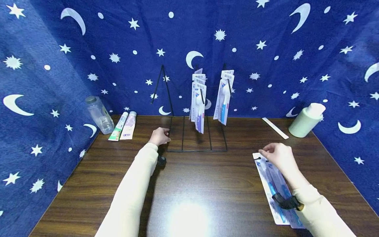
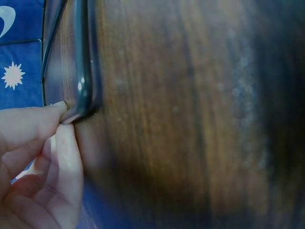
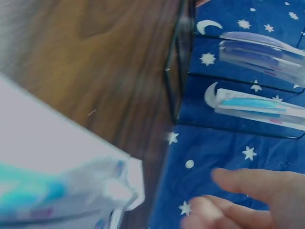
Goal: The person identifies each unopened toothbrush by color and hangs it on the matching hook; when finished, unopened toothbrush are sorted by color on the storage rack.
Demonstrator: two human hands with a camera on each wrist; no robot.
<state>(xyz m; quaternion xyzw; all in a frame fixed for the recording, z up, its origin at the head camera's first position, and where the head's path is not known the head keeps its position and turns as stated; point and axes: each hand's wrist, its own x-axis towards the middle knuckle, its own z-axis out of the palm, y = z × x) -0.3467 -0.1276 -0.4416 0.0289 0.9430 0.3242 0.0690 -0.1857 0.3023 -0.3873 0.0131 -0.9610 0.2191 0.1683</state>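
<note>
My left hand (image 1: 159, 136) pinches the front left corner of a black wire display rack (image 1: 196, 151) between thumb and finger; the left wrist view shows the pinched wire (image 2: 83, 81) closely. Packaged toothbrushes hang on the rack's middle hook (image 1: 200, 110) and right hook (image 1: 224, 100), while its left hook (image 1: 157, 85) is bare. On the table at the right lie a few more packaged toothbrushes (image 1: 267, 184), side by side. Over their top end hovers my right hand (image 1: 279, 156), its fingers loosely bent; in the right wrist view they hold nothing, apart from the blurred packs (image 3: 71, 157).
At the back left stands a clear bottle (image 1: 100, 115), beside two toothpaste tubes (image 1: 119, 126) (image 1: 129, 125). A pale green bottle with a white top (image 1: 306, 120) and a thin white strip (image 1: 275, 128) are at the back right. A blue star-patterned cloth (image 1: 254, 59) surrounds the table.
</note>
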